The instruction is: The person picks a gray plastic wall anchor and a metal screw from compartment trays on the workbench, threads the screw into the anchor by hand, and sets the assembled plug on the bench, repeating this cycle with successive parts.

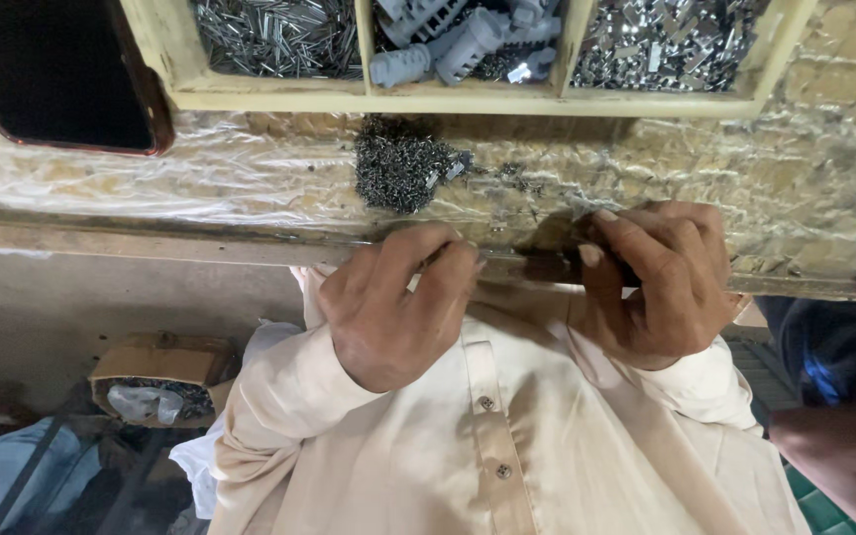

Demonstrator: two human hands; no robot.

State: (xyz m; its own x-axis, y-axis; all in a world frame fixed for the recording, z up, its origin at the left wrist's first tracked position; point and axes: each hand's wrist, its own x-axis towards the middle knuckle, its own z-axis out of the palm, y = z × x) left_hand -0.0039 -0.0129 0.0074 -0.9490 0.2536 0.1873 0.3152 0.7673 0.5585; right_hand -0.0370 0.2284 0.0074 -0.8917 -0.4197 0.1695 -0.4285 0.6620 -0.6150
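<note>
My left hand (398, 302) and my right hand (661, 282) rest at the front edge of a plastic-covered workbench (200, 173), fingers curled. The left fingertips pinch something small and pale at the edge; I cannot tell what it is. The right fingers are closed around a small dark part, mostly hidden. A heap of tiny dark metal pieces (403, 168) lies on the bench just beyond my hands.
A cream wooden tray (468, 97) at the back has compartments holding metal pins, grey plastic parts (453, 40) and shiny clips. A dark phone (52, 74) lies at left. A cardboard box (160, 376) sits on the floor. Another person's arm (844, 466) is at right.
</note>
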